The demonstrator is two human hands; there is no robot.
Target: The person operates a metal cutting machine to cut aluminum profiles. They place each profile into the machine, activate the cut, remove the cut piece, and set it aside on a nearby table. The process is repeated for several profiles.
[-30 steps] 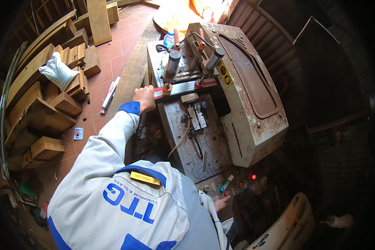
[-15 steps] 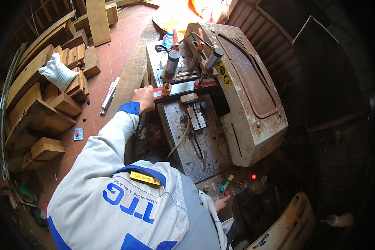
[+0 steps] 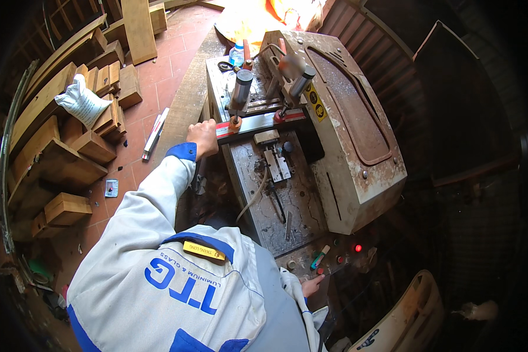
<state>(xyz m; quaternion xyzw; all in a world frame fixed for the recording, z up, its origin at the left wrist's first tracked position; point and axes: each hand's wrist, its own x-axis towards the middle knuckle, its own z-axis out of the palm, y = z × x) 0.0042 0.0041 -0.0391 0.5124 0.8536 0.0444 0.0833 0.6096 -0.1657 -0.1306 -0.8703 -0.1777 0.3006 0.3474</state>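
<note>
In the head view, our left hand [image 3: 202, 139] is curled round the end of the red-and-white bar [image 3: 257, 124], which runs rightward from it under two clamps [image 3: 242, 87] toward the housing [image 3: 337, 176]. Below and to the right of that hand, our right hand [image 3: 311, 286] has a finger at a red button [image 3: 320, 271]; whether it presses, or how its other fingers sit, we cannot tell.

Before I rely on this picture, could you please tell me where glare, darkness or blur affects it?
In the head view, glare washes out the top centre, the far right is mostly dark, a blurred patch sits beside the right clamp cylinder, and the left hand looks fairly sharp.
</note>
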